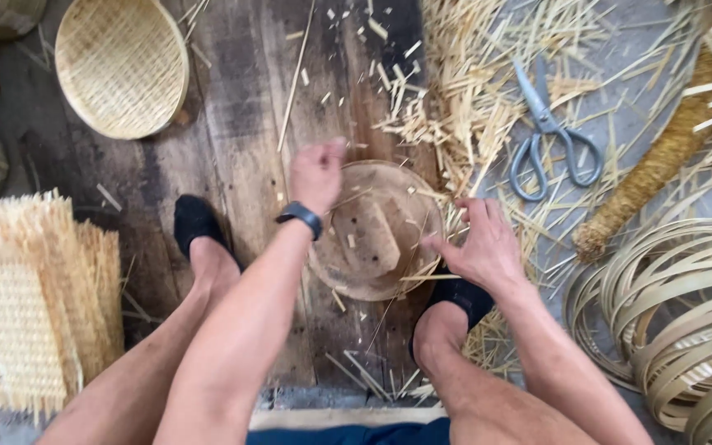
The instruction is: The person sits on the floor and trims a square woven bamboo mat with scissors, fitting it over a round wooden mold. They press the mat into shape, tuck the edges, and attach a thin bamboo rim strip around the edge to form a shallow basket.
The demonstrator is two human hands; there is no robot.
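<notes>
Round wooden mould [377,232] lies flat on the dark plank floor [241,124], between the person's two black-socked feet. A raised wooden bar [375,231] crosses its middle, its long axis running from the upper left, away from the person, down to the lower right, toward them. A few thin straw strips [422,277] lie across the disc's near right edge.

The left hand [316,175] is curled loosely over the far left rim of the mould, fingers bent down; whether it pinches a strip cannot be told, since the fingertips are hidden behind the knuckles. A dark watch [300,217] sits on that wrist. The right hand [481,244] rests at the right rim with fingers half spread, touching the strips there; no firm grasp shows.

Loose straw offcuts [463,91] are heaped beyond the mould, with grey scissors [550,132] lying to the right on them, blades pointing away. A shallow woven basket [121,66] at the upper left holds nothing visible. Woven mats [30,305] are stacked at the left, and coiled bamboo strips [686,313] are cut off by the right edge.
</notes>
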